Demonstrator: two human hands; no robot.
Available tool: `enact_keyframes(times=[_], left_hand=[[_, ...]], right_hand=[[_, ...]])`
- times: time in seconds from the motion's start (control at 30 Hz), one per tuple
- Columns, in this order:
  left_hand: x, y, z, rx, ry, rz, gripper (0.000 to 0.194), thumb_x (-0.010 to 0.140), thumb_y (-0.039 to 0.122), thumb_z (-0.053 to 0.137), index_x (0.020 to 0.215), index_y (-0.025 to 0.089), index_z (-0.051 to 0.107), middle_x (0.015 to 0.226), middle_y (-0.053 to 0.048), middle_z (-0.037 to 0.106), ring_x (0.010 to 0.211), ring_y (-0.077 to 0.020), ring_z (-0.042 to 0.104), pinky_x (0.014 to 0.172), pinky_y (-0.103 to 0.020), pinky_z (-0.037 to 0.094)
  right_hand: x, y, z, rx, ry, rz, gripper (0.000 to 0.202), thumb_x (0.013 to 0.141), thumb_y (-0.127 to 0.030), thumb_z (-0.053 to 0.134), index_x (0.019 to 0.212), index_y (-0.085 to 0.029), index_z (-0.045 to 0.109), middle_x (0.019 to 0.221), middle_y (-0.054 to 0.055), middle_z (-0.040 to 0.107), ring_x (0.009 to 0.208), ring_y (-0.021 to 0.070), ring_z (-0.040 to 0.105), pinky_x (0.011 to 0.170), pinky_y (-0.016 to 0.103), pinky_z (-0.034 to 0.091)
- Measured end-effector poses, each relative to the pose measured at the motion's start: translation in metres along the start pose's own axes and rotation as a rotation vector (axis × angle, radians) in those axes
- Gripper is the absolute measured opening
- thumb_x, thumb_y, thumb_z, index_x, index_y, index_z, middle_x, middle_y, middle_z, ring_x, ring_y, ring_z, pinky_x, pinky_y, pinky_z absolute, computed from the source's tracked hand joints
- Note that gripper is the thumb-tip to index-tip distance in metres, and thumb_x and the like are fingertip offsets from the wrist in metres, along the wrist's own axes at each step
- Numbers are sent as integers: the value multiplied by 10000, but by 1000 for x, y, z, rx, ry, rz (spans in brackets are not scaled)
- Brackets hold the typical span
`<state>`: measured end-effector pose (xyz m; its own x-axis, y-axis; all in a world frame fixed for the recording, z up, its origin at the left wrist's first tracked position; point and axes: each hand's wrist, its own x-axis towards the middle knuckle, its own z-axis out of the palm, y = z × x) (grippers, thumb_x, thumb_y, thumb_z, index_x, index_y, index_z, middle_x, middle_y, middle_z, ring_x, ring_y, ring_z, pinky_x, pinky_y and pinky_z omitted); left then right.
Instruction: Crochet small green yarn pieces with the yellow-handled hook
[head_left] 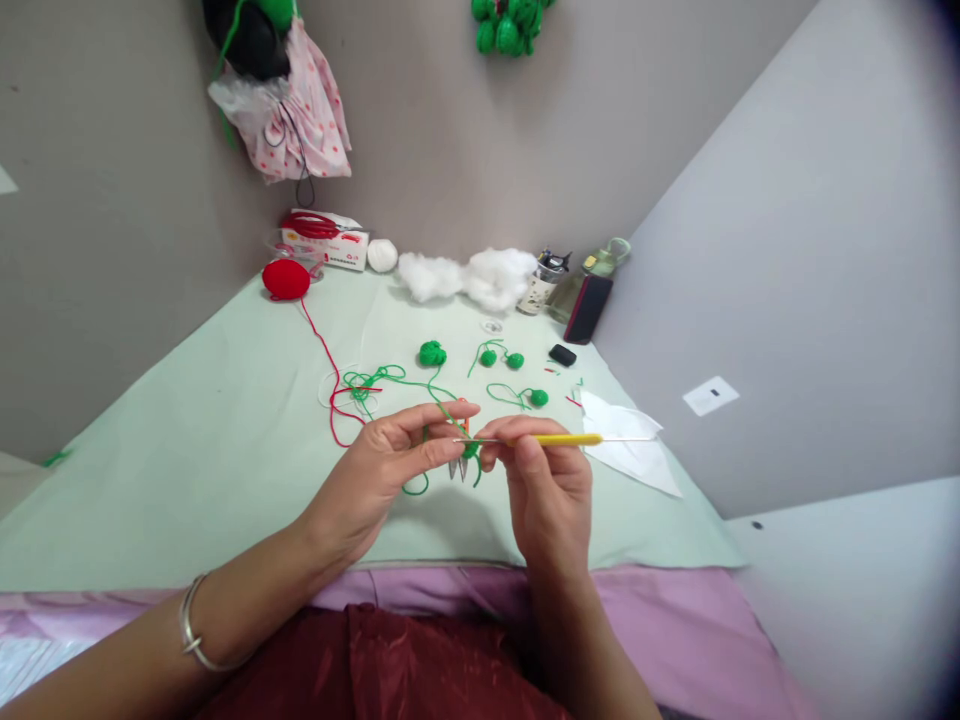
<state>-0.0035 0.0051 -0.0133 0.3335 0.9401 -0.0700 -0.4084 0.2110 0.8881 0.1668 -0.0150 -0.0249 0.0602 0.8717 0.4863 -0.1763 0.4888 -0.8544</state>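
Observation:
My right hand (551,490) is closed around a crochet hook with a yellow handle (566,440); its thin metal tip points left. My left hand (379,455) pinches a small green crochet piece (471,449) between thumb and fingers, beside the hook's tip. Green yarn runs over the left fingers toward a green yarn ball (433,353) on the table. A short green tail hangs under the piece. Behind and below the fingertips lie scissors (458,468), partly hidden, with orange handles.
Small green balls (514,361) with yarn tails lie behind my hands. A red yarn ball (286,280) sits at the left, white stuffing (499,280) at the back. On the right are a phone (589,310), a black case (562,355) and white paper (630,445).

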Motion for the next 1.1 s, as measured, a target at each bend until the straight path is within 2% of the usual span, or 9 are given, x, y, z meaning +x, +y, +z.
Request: enact_keyframes(times=[0.13, 0.33, 0.43, 0.5, 0.6, 0.7, 0.77, 0.97, 1.1], left_hand=[[0, 2, 1, -5, 24, 3, 213, 814, 304, 859, 1027, 300, 869, 752, 29, 663, 834, -150, 572, 843, -284, 408], [-1, -1, -2, 67, 24, 40, 357, 812, 292, 878, 1165, 296, 828, 777, 40, 658, 766, -144, 559, 783, -286, 416], [0, -1, -2, -34, -25, -23, 491, 789, 278, 895, 1267, 276, 781, 805, 35, 683, 778, -147, 599, 811, -290, 445], [0, 0, -2, -124, -75, -119, 521, 779, 298, 903, 1280, 235, 770, 843, 11, 709, 798, -151, 622, 825, -291, 461], [2, 2, -1, -204, -118, -197, 489, 795, 312, 893, 1255, 193, 777, 902, -23, 729, 895, -174, 665, 907, -305, 475], [2, 2, -2, -165, -78, -127, 451, 804, 285, 886, 1239, 217, 786, 846, 10, 690, 857, -152, 648, 882, -285, 474], [1, 2, -1, -111, -66, -72, 445, 804, 271, 884, 1238, 241, 789, 807, 26, 668, 809, -135, 613, 843, -271, 470], [-2, 0, 3, -10, -69, 1, 398, 820, 265, 863, 1214, 264, 805, 843, 8, 710, 848, -164, 620, 851, -295, 486], [-1, -3, 3, -108, -41, -30, 405, 806, 289, 885, 1203, 261, 809, 881, -1, 739, 887, -165, 635, 892, -293, 475]], right_hand=[[1, -6, -2, -85, -35, -73, 208, 1065, -260, 542, 1010, -251, 743, 934, 29, 770, 732, 144, 698, 683, 310, 601], [-11, -8, -4, -796, -164, -544, 308, 1008, -87, 553, 1203, -269, 707, 1050, 72, 772, 947, 204, 746, 784, 360, 649], [-16, -2, -2, -1042, -161, -674, 429, 973, -53, 608, 1299, -316, 697, 1106, 67, 754, 991, 204, 742, 793, 341, 652], [-15, -1, 1, -1011, -120, -670, 423, 969, -55, 626, 1277, -331, 718, 1089, 54, 739, 984, 197, 739, 795, 335, 648], [-10, -3, 2, -707, -19, -514, 298, 1002, -96, 588, 1158, -289, 753, 982, 43, 735, 873, 181, 723, 737, 337, 633], [-2, -6, 1, -375, 59, -313, 239, 1033, -148, 543, 1041, -256, 756, 868, 25, 716, 707, 154, 669, 661, 338, 603], [1, -5, 1, -300, 48, -249, 211, 1033, -184, 561, 1012, -254, 759, 904, 33, 734, 700, 151, 667, 640, 333, 594], [-7, -1, 8, -507, 1, -364, 244, 1011, -128, 590, 1084, -272, 774, 967, 54, 796, 893, 204, 746, 735, 370, 632], [-12, 3, 7, -765, -18, -570, 365, 952, -53, 662, 1217, -282, 765, 1098, 83, 771, 953, 201, 743, 750, 344, 631]])
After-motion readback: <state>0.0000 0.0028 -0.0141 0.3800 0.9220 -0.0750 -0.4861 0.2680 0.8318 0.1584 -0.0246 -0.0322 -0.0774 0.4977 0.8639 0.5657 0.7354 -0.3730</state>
